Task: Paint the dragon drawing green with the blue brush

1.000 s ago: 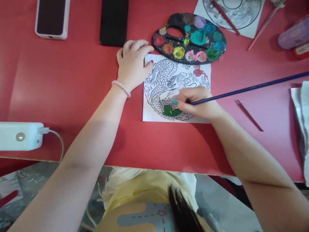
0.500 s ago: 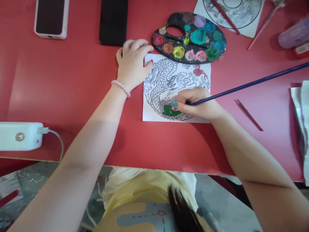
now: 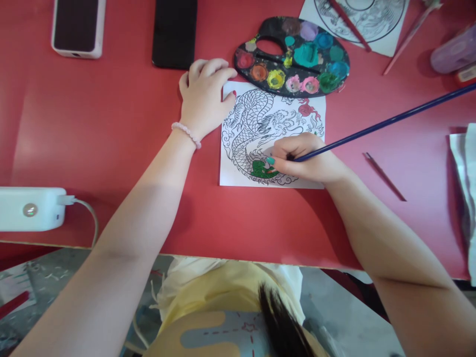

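Observation:
My right hand [image 3: 299, 154] is closed around a long blue paintbrush [image 3: 375, 128], whose handle slants up to the right edge. Its tip, partly hidden by my fingers, is at a green painted patch low on a dragon drawing [image 3: 238, 171] on white paper. A red ball at the drawing's upper right is also coloured. My left hand [image 3: 206, 96] lies with fingers spread at the paper's upper left corner, thumb on the sheet. Just above the paper, overlapping its top edge, is a black palette [image 3: 273, 89] with many paint colours, near my left fingertips.
A black phone [image 3: 174, 34] and a white-edged device [image 3: 77, 27] lie at the back left. A white box with a cable [image 3: 33, 209] sits near the front edge. To the right are a thin brush [image 3: 385, 177], folded cloth [image 3: 461, 178], a purple bottle [image 3: 453, 52] and another drawing [image 3: 388, 42].
The far end of the blue paintbrush has swung upward at the right. My right fingers shifted very slightly, while my left hand stays in place.

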### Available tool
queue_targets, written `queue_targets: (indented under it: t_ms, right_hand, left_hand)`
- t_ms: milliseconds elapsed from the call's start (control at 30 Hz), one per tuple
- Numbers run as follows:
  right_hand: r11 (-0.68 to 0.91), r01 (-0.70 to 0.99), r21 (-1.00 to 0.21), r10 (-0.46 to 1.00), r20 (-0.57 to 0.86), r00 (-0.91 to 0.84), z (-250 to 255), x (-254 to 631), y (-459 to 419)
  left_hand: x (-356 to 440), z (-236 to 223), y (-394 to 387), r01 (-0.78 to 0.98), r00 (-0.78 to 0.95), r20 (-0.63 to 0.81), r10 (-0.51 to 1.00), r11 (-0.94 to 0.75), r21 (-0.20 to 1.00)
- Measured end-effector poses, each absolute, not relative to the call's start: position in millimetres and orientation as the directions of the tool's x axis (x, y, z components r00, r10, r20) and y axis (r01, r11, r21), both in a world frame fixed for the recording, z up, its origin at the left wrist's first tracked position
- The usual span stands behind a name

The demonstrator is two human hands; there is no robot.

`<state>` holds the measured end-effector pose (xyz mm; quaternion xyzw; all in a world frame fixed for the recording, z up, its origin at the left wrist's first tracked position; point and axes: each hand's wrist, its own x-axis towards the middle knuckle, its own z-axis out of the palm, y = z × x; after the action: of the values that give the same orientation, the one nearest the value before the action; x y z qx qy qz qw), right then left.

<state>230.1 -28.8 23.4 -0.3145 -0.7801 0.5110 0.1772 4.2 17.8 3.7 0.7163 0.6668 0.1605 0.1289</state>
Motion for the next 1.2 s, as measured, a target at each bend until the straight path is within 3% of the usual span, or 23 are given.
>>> queue_targets:
  t_ms: [433, 667, 733, 833, 967, 1200]
  right_hand:
    - [0.268, 0.339, -0.902, 0.704, -0.057, -0.708, 24.7, 227.8, -29.7]
    - [0.270, 0.315, -0.910, 0.822, 0.047, -0.568, 19.5, 233.2, -25.2]
    - [0.285, 0.288, -0.914, 0.875, 0.125, -0.467, 17.2, 239.5, -18.3]
    - [0.312, 0.350, -0.883, 0.950, 0.282, -0.134, 10.0, 256.6, -1.8]
    - [0.321, 0.409, -0.854, 0.893, 0.417, 0.171, -6.1, 286.4, 24.5]
    - [0.189, 0.436, -0.880, 0.903, 0.330, 0.275, -9.2, 298.6, 40.9]
  left_hand:
    - [4.3, 6.0, 17.3, 0.914, 0.068, 0.052, 0.996, -0.083, 0.397]
    - [3.7, 5.2, 15.6, 0.906, 0.068, 0.131, 0.989, -0.117, 0.407]
    - [3.1, 4.7, 15.7, 0.893, 0.075, 0.092, 0.993, -0.107, 0.438]
    - [2.3, 3.9, 15.8, 0.879, 0.089, 0.086, 0.992, -0.119, 0.461]
    - [1.8, 3.9, 15.1, 0.887, 0.099, 0.114, 0.989, -0.139, 0.440]
    - [2.1, 4.0, 13.8, 0.904, 0.106, 0.161, 0.981, -0.162, 0.396]
